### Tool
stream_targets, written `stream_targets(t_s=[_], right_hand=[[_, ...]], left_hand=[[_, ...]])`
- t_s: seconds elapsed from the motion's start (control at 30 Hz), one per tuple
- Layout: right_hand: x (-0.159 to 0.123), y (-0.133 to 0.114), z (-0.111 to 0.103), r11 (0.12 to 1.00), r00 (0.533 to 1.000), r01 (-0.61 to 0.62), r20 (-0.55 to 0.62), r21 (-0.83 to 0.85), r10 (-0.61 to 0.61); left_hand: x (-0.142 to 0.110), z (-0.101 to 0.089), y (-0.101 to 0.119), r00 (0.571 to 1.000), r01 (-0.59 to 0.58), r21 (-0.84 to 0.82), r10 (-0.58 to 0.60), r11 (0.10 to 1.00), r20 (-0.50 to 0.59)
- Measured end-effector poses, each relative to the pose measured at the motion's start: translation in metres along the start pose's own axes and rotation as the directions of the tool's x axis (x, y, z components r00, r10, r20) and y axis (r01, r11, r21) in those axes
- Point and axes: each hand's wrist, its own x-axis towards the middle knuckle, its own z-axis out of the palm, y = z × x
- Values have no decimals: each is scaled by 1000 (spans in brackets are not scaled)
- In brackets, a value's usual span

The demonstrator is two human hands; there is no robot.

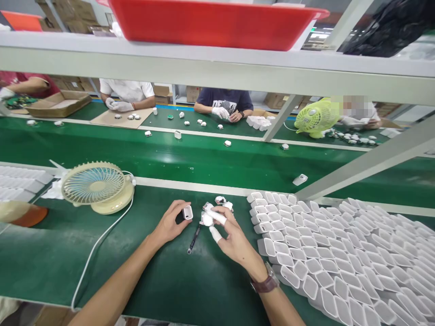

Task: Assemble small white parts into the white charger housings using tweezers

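My left hand [170, 222] rests on the green bench mat and pinches a small white charger shell [187, 212] between thumb and fingers. My right hand [232, 237], with white finger cots on two fingers and a brown watch at the wrist, grips a white charger part [206, 218] just right of the shell. A black pen-like tool [194, 240] lies on the mat between the hands. A few small charger parts [222, 201] sit just beyond my right hand.
Several rows of empty white shells [326, 253] fill the bench to my right. A cream desk fan [97, 186] with a white cable stands at left. Beyond runs a green conveyor [190, 156] carrying loose parts; other people work across it. A red tray [217, 22] sits overhead.
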Motion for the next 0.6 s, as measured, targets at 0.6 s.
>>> stream_targets(t_s=[0.6], right_hand=[[7,8,30,981,989,145,-6,-132,-147]], left_hand=[[-8,-2,1,996,-81,30,80,996,37]])
